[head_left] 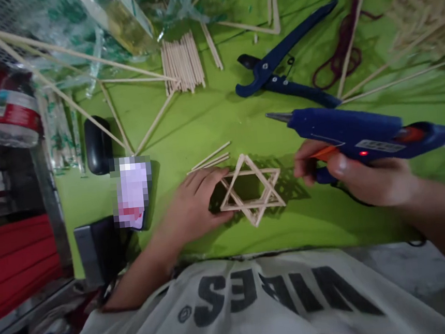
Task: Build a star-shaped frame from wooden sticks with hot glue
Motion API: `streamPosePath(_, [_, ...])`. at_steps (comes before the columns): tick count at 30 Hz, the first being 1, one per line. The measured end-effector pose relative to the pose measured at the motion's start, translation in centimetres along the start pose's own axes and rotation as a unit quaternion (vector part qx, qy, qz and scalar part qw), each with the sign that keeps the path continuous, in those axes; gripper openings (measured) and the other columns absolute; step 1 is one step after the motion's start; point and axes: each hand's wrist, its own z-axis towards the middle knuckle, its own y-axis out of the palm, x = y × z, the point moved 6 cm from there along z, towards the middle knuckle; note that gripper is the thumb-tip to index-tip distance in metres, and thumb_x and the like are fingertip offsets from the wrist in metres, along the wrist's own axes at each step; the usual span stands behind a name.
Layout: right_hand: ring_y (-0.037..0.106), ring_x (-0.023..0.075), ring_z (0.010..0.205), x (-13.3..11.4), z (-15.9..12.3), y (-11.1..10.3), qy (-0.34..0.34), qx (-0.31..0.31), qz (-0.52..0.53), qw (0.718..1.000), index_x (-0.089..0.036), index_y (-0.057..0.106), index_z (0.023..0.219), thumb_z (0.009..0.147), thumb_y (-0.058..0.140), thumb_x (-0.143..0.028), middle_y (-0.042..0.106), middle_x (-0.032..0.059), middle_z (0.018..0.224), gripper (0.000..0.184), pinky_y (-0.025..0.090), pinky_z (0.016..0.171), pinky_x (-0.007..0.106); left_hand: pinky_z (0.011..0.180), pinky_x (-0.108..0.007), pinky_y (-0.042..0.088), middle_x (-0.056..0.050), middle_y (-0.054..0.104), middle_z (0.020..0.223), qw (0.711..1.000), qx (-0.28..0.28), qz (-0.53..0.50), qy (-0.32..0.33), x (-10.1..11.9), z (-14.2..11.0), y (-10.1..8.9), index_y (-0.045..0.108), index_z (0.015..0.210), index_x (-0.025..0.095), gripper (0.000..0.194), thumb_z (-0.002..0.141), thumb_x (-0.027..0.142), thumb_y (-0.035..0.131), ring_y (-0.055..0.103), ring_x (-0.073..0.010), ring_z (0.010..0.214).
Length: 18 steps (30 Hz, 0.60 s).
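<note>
My left hand [198,203] curls around the left side of a six-pointed star frame [266,203] built from thin wooden sticks. The frame rests on the green table, and its fingertips' exact contact is partly hidden. In my right hand [375,179] is a blue hot glue gun [344,130], its orange trigger under my fingers and a small red light lit. The metal nozzle points left, above and to the right of the star, apart from it. A few loose sticks [211,157] lie just beyond my left fingers.
Blue cutters [283,60] lie opened beyond the glue gun, near dark red cord [345,36]. Bundled sticks [182,64] and a large stick frame [80,60] are at the back. A phone [133,193], black case [98,144] and bottle [15,112] stand left.
</note>
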Motion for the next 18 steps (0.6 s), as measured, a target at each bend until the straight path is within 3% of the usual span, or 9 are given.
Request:
streamPosePath(8, [0.080,0.0218,0.059,1.2,-0.8,-1.2,-0.045,0.007,-0.031,0.998,-0.027,0.093,0.128,0.110,0.090,-0.055,0.092,0.0128,0.111,0.033,0.064,0.051,0.036,0.132,-0.061,0.064,-0.021,0.079,0.163,0.999,-0.023,0.008,-0.031,0.3,0.5,0.2,0.063,0.167,0.019,0.081,0.098,0.046,0.097,0.078,-0.0430,0.151])
streamPosePath(15, [0.075,0.0169,0.049,0.3,0.2,0.3,-0.094,0.029,-0.018,0.995,-0.020,0.092,0.104,0.110,0.090,-0.059,0.089,0.0106,0.095,0.039,0.055,0.044,0.030,0.140,-0.067,0.057,-0.028,0.063,0.184,0.994,-0.076,0.064,-0.054,0.7,1.2,0.5,0.044,0.187,0.013,0.122,0.092,0.055,0.107,0.066,-0.0502,0.168])
streamPosePath(18, [0.075,0.0162,0.048,0.5,0.6,0.7,-0.095,0.014,-0.014,0.995,-0.021,0.089,0.100,0.107,0.094,-0.062,0.087,0.0078,0.090,0.042,0.055,0.045,0.030,0.133,-0.065,0.061,-0.033,0.066,0.179,0.980,-0.083,0.168,-0.063,1.7,1.2,-0.4,0.041,0.189,0.007,0.120,0.097,0.050,0.104,0.071,-0.0516,0.161])
